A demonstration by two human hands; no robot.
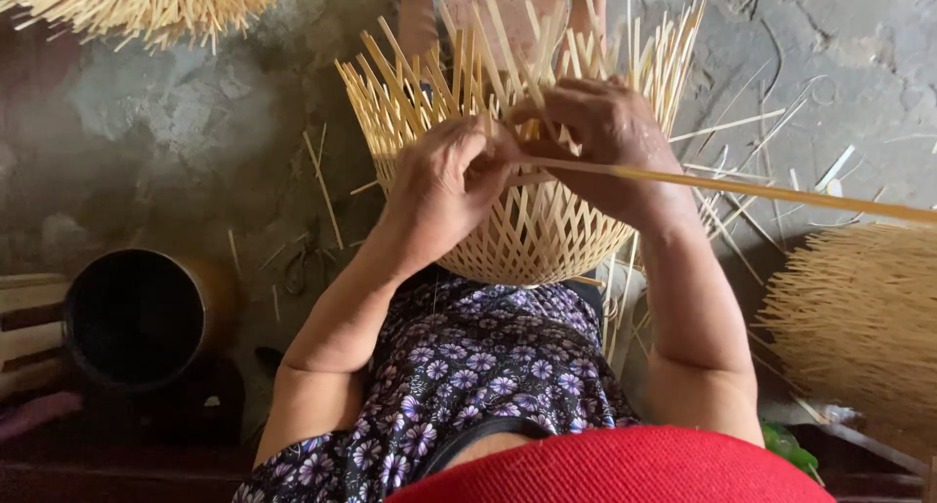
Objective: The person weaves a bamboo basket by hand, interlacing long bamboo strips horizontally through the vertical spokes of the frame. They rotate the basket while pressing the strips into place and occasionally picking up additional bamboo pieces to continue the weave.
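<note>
A half-woven bamboo basket (532, 235) rests on my lap, its loose upright strips (420, 83) fanning upward. My left hand (444, 186) grips the basket's rim, fingers pinched around the strips. My right hand (610, 137) is closed over the rim beside it and holds a long bamboo strip (781, 193) that runs off to the right edge of the view. Both hands touch each other at the rim. My floral dress (468, 366) and a red hat brim (615, 469) fill the bottom.
A dark round pot (137, 313) stands at the left on the concrete floor (176, 142). Other unfinished baskets with bristling strips sit at top left (146, 0) and at right (859, 313). Loose bamboo slivers (322, 186) lie scattered. A foot (418, 20) shows at the top.
</note>
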